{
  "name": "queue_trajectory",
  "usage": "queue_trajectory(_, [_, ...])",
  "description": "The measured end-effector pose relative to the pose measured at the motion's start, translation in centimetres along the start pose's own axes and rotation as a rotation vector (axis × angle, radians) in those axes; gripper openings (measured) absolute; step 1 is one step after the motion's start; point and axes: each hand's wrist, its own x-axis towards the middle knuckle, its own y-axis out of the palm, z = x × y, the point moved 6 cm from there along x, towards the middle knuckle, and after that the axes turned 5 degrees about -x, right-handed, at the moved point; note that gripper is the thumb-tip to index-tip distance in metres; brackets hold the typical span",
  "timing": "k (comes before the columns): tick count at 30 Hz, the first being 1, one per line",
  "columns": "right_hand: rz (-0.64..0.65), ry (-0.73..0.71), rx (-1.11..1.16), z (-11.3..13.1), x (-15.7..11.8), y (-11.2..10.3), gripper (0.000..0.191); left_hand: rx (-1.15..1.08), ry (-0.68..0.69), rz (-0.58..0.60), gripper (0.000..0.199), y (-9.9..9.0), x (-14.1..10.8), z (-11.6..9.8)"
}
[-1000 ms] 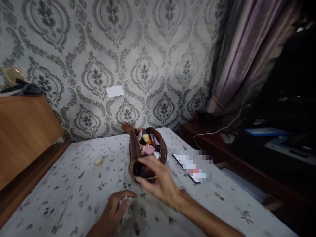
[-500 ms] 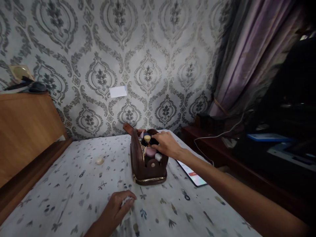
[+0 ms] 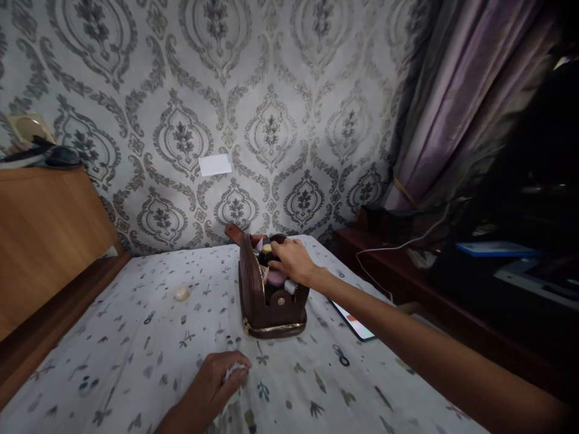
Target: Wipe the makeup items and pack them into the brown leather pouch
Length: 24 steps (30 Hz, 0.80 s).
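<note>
A brown zippered cosmetic bag [image 3: 275, 316] stands unzipped on the patterned cloth [image 3: 136, 355]. My right hand [image 3: 295, 260] reaches in over its right side, with thumb and fingers at a small yellow-topped item [image 3: 266, 248]; the fingers partly hide it. Inside, a pink round item [image 3: 275, 278] and a white-capped item [image 3: 290, 287] sit near the front. My left hand [image 3: 219, 377] rests on the cloth in front of the bag, fingers loosely curved, with a gap between thumb and forefinger. A whitish patch shows in that gap; no held object can be made out.
Left of the bag lies a small cream round item [image 3: 181, 293]. A phone [image 3: 355, 321] with a lit screen is partly under my right forearm. A wooden panel [image 3: 49, 241] borders the left, a dark red ledge [image 3: 346, 241] with a white cable [image 3: 407, 246] the right.
My right hand has shifted slightly left and deeper over the bag, covering more of the yellow-topped item. The left hand has hardly moved.
</note>
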Motion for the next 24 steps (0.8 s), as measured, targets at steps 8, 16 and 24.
queue_trajectory(8, [-0.107, 0.002, 0.109, -1.2, -0.5, -0.9, 0.011, -0.023, 0.001, -0.024, 0.044, -0.4, 0.4, -1.2])
queue_trajectory(16, [-0.493, -0.298, 0.665, 5.0, -8.1, -2.7, 0.041, -0.078, -0.002, -0.103, 0.038, -1.2, 0.8, -0.8])
queue_trajectory(24, [0.124, -0.159, 1.496, 15.4, -10.3, 7.0, 0.057, -0.062, -0.179, -0.401, 0.032, -5.2, 1.3, 1.9])
